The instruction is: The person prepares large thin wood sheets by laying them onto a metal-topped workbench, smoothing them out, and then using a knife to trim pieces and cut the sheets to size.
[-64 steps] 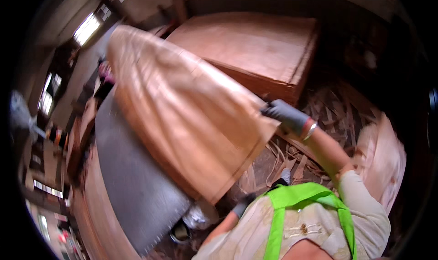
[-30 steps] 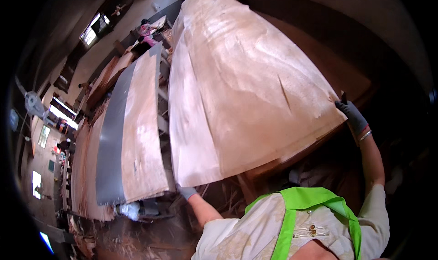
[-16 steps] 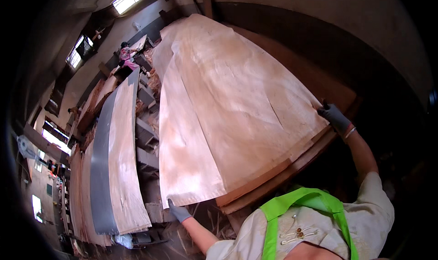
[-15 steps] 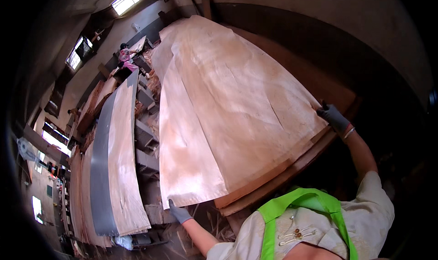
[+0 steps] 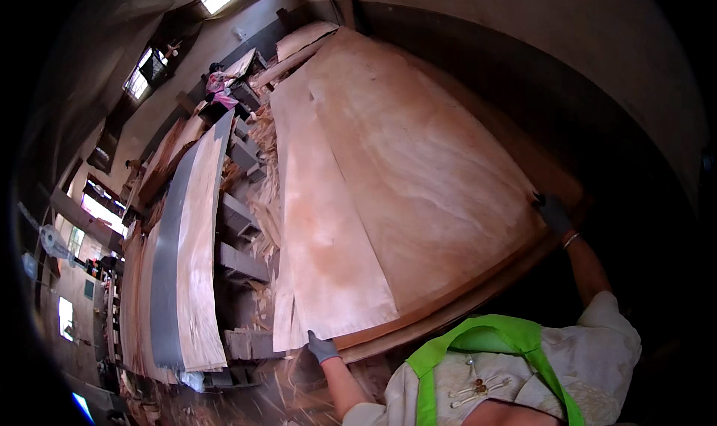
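Touching plain veneer, both hands

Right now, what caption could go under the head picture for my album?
Gloved left hand and right hand at the edges of big, stacked wooden sheets.

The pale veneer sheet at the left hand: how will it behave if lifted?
Probably floppy: the pale veneer sheet looks long and thin, so it may sag. Likely light for its size, judging by its thin edge. Tearing is possible near the left hand, where its near left corner seems split.
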Tool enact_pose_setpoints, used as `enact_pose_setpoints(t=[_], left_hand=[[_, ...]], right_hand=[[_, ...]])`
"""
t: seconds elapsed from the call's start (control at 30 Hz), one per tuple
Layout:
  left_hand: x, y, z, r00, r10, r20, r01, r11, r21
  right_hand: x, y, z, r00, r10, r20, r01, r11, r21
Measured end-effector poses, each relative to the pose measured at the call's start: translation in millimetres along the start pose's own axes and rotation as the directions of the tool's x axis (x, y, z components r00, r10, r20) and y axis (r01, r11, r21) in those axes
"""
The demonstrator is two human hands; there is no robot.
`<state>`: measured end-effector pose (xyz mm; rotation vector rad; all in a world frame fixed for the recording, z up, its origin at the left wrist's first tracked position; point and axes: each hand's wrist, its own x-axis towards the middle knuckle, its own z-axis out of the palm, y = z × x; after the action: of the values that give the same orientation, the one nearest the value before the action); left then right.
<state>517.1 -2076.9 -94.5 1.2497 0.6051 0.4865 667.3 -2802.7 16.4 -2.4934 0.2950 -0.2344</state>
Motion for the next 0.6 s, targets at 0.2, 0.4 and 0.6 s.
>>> enact_pose_setpoints(t=[0.2, 0.4, 0.6], left_hand=[[-15, -54, 32, 0.950, -0.261, -0.173, 0.180, 0.907, -0.382], [-44, -101, 83, 0.993, -0.110, -0.031, 0.111, 0.857, 0.503], [-42, -147, 60, 0.993, -0.114, -0.009, 0.105, 0.874, 0.475]], right_hand=[[31, 31, -7, 0.989, 0.098, 0.114, -0.087, 0.991, -0.098], [36, 73, -5, 0.989, 0.143, 0.036, -0.140, 0.986, -0.087], [38, 82, 14, 0.969, 0.212, 0.128, -0.198, 0.974, -0.113]])
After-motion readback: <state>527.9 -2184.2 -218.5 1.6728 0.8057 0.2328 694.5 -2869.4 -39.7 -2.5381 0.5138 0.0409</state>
